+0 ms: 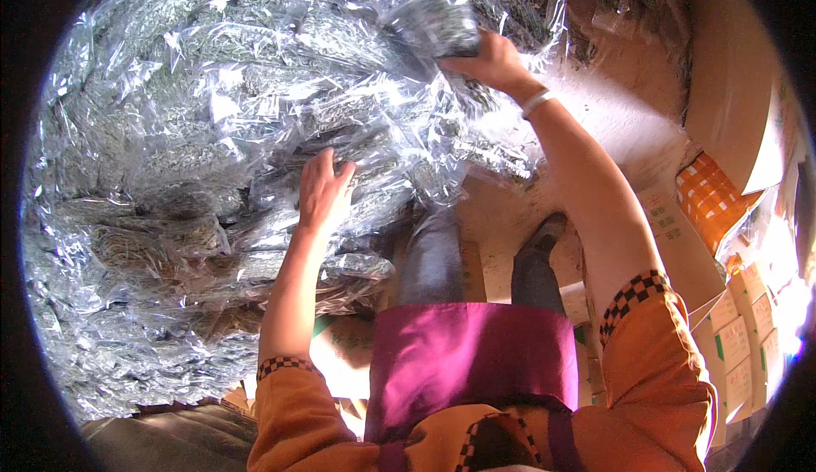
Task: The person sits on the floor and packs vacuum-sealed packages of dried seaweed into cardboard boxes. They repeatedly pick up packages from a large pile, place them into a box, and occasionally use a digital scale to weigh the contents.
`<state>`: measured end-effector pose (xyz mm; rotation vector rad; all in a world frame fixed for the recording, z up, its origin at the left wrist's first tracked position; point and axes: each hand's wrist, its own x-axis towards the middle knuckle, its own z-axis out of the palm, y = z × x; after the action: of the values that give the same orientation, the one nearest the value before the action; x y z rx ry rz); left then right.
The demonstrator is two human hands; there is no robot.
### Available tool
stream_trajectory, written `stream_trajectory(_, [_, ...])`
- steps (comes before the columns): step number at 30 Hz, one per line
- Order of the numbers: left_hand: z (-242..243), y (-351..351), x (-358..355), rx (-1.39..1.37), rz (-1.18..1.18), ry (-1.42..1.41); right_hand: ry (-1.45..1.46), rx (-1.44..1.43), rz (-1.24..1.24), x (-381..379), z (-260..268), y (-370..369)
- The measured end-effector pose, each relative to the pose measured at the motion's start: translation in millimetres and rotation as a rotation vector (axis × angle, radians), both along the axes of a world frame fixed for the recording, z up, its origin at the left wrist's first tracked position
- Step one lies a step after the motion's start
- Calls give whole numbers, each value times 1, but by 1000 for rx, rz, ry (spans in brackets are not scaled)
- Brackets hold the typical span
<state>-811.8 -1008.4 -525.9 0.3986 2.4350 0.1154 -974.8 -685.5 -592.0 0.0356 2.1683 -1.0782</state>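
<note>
A large heap of clear plastic packets (191,109) fills the left and top of the view. They hold a dark greenish, stringy dried material. My right hand (494,61), with a pale bracelet at the wrist, grips one packet (437,23) by its near end over the heap's right side; this packet is blurred. Lower and to the left, my left hand (325,188) rests on or just over the heap with thumb and forefinger apart. A packet lies close beside its fingertips, and I see nothing held in it.
Beneath the heap's right edge is a pale floor (503,207), where my legs stand. Cardboard boxes (733,344) with printing are stacked at the lower right, near an orange checked bag (707,198). Brown cloth (178,437) lies at the lower left.
</note>
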Motion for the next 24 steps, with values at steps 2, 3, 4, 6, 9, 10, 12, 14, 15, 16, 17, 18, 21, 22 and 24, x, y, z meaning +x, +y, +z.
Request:
stream_trajectory(2, [18, 5, 6, 104, 213, 32, 69, -276, -57, 4, 0, 6])
stream_trajectory(3, [28, 8, 12, 226, 363, 94, 167, -411, -42, 6, -3, 3])
stream_trajectory(4, [36, 11, 17, 310, 491, 182, 13, -363, -10, 5, -14, -13])
stream_trajectory(6, [50, 17, 26, 456, 713, 238, 142, -197, 104, 5, -37, -54])
stream_trajectory(9, [76, 39, 45, 765, 1522, 126, 256, -25, 225, 15, -59, -86])
stream_trajectory(10, [79, 48, 48, 847, 1671, 188, 240, 3, 211, 22, -60, -88])
stream_trajectory(12, [85, 72, 57, 904, 1905, 328, 10, 31, 294, 36, -51, -76])
stream_trajectory(14, [84, 103, 68, 1098, 2069, 253, -200, -71, 272, 44, -36, -53])
stream_trajectory(15, [81, 118, 75, 1271, 2120, 213, -288, -106, 262, 46, -29, -37])
stream_trajectory(16, [73, 128, 79, 1189, 2193, 181, -196, -140, 187, 52, -21, -19])
stream_trajectory(17, [63, 138, 83, 1088, 2279, 150, -176, -44, 163, 56, -16, -1])
stream_trajectory(18, [57, 151, 90, 936, 2287, 239, 31, 33, 228, 59, -16, 3])
stream_trajectory(21, [33, 159, 94, 554, 2203, 268, 262, -4, 446, 64, -28, -8])
stream_trajectory(22, [30, 163, 95, 593, 2209, 359, 342, 5, 535, 66, -35, -27])
stream_trajectory(24, [27, 165, 95, 666, 2262, 390, 445, 109, 743, 68, -47, -68])
